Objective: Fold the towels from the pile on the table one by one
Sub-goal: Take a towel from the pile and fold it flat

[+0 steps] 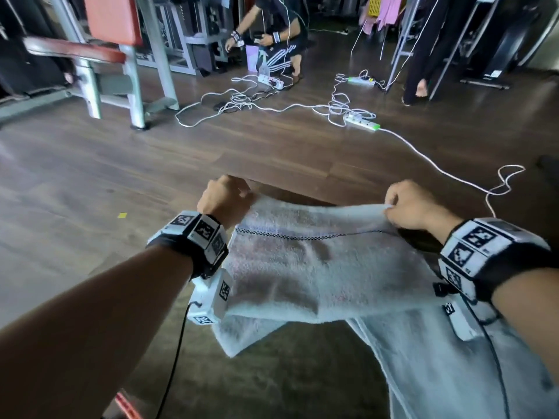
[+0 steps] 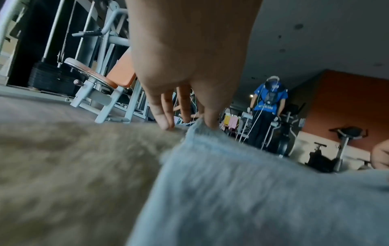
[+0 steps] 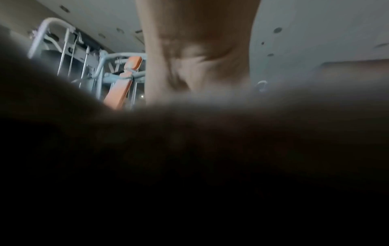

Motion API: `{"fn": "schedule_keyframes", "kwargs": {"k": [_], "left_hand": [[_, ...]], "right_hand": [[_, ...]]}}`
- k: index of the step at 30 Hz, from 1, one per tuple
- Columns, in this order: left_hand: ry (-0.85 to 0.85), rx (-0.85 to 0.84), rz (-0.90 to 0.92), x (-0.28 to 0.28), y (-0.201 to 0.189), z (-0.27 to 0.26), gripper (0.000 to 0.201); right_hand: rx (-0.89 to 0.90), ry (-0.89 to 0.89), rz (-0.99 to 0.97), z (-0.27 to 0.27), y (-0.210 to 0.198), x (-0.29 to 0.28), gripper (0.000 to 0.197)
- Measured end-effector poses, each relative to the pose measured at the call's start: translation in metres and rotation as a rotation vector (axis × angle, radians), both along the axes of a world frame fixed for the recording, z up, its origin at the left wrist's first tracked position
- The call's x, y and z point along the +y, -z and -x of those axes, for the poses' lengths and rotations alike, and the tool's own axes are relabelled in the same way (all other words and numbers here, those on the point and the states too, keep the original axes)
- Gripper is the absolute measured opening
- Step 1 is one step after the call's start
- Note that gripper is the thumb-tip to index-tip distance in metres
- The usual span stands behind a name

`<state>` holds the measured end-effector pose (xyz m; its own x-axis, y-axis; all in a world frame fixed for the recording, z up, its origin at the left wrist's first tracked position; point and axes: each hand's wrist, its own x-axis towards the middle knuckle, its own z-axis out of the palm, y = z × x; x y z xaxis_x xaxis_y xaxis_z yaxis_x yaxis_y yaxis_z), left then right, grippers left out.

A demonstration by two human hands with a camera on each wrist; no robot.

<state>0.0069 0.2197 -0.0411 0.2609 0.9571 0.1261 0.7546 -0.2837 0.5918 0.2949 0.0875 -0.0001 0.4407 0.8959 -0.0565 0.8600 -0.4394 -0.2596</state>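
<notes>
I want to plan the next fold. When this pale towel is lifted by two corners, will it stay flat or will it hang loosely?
Probably it hangs loosely: between the left hand and right hand, the towel already sags and wrinkles. Its free end droops below, so it is likely floppy. The fluffy pile suggests it is not slippery.

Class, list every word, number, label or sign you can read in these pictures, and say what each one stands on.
No text can be read in any view.
Wristbands: black-and-white square code markers only, no letters.
Blue shirt of the person in the background: pale print across the lower back, too blurred to read.
Towel, held by the left hand and right hand: a dark stitched line, no label showing.
</notes>
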Motion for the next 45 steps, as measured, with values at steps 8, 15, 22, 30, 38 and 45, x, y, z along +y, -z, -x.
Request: {"fn": "schedule_keyframes", "kwargs": {"k": [8,15,22,30,38,45], "left_hand": [[0.212,0.140,-0.035,0.000,0.004,0.004,0.018],[0.229,0.189,-0.033,-0.024,-0.034,0.017,0.007],[0.279,0.182,-0.015,-0.072,-0.095,0.048,0.016],[0.367,0.238,0.039,-0.166,-0.137,0.073,0.013],[0.513,0.302,0.104,-0.251,-0.130,0.068,0.042],[0.694,-0.256,0.110,-0.301,-0.121,0.019,0.020]], "right_hand": [[0.010,-0.126,0.081,0.007,0.026,0.002,0.010],[0.068,-0.098,-0.108,0.019,0.004,-0.015,0.018],[0.148,-0.118,-0.470,0.040,-0.066,-0.093,0.023],[0.151,-0.246,-0.590,0.074,-0.100,-0.216,0.020],[0.138,-0.373,-0.586,0.109,-0.081,-0.285,0.025],[0.139,-0.518,-0.614,0.121,-0.067,-0.295,0.024]]}}
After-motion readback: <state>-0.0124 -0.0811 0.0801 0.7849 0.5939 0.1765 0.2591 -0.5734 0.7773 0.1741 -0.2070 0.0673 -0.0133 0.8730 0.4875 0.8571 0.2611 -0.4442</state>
